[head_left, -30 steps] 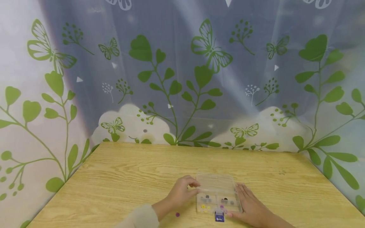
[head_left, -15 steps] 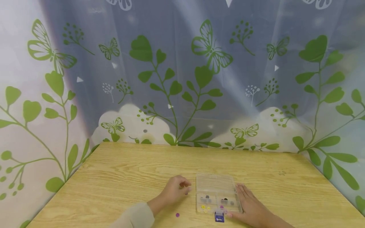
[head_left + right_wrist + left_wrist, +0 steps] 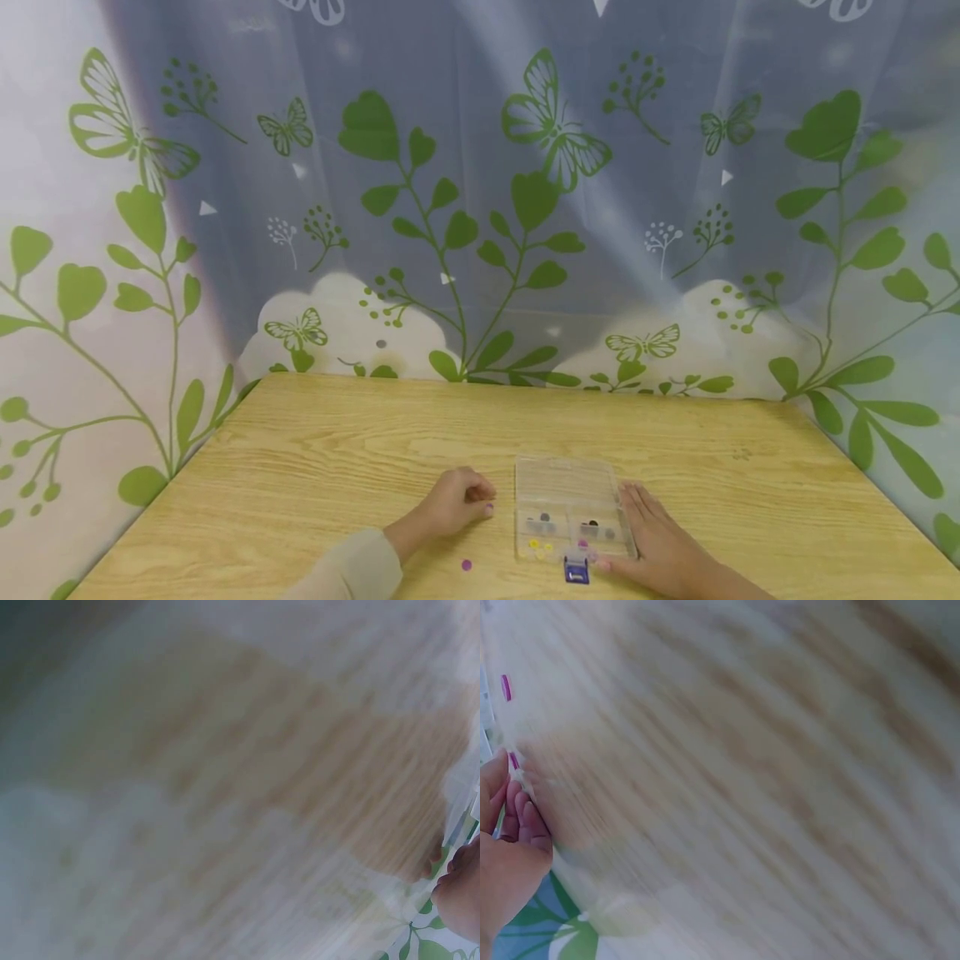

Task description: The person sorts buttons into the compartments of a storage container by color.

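Observation:
A clear compartment box (image 3: 566,479) lies on the table, with a blue latch (image 3: 577,570) at its front edge. In its front compartments are yellow buttons (image 3: 535,544), dark ones (image 3: 593,525) and a purple one. Just left of the box, my left hand (image 3: 453,502) pinches a small purple button (image 3: 513,760) between thumb and fingers. A second purple button (image 3: 467,565) lies on the wood nearer to me. My right hand (image 3: 663,546) rests along the box's right side with straight fingers, the thumb by the latch. Its view from the wrist shows only part of it.
The wooden table (image 3: 337,450) reaches back to a curtain (image 3: 465,208) printed with green leaves and butterflies. Pale cloth hangs at both sides too. A faint mark (image 3: 742,454) shows on the table at the right.
My left hand has drawn away leftward from the box's left edge, and a purple button now shows at its thumb tip. Right hand and box have stayed in place.

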`<action>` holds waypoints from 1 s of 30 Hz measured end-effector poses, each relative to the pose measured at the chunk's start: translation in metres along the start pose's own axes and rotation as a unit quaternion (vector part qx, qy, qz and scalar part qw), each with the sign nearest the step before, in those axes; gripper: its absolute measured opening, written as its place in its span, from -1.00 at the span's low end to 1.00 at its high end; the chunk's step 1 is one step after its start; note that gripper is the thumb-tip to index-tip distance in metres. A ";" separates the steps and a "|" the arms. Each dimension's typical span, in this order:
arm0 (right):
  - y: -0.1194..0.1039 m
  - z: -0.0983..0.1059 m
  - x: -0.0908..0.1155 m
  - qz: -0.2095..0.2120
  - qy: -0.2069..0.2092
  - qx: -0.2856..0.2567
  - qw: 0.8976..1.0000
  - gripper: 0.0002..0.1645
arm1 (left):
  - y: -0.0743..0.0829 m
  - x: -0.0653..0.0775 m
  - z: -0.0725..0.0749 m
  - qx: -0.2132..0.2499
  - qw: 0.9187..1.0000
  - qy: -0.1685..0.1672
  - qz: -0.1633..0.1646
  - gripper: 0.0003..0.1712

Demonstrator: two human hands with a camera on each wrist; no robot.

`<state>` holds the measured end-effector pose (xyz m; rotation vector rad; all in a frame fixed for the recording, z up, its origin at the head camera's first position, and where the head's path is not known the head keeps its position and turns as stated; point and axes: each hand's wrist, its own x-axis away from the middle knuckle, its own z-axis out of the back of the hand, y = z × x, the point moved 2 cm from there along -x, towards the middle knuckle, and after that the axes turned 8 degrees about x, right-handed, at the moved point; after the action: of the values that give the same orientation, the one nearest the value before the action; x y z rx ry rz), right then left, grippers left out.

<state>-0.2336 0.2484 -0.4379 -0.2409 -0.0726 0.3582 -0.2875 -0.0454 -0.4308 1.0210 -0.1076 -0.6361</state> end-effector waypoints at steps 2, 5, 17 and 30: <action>0.000 0.000 0.000 0.000 0.000 -0.001 1.000 0.25 | -0.001 0.000 0.001 0.001 1.000 -0.005 0.000 -0.79; 0.000 0.000 0.000 -0.001 0.001 0.000 1.000 0.25 | -0.002 0.001 0.001 0.001 1.000 -0.010 -0.002 -0.79; -0.001 -0.001 0.001 -0.004 0.008 0.003 1.000 0.25 | -0.003 -0.001 0.000 -0.010 1.000 -0.006 -0.009 -0.84; 0.001 -0.001 -0.001 0.002 0.003 -0.016 1.000 0.23 | -0.001 -0.002 -0.001 -0.016 1.000 -0.003 -0.005 -0.92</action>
<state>-0.2346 0.2490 -0.4395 -0.2736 -0.0724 0.3603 -0.2890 -0.0439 -0.4313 0.9893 -0.0975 -0.6480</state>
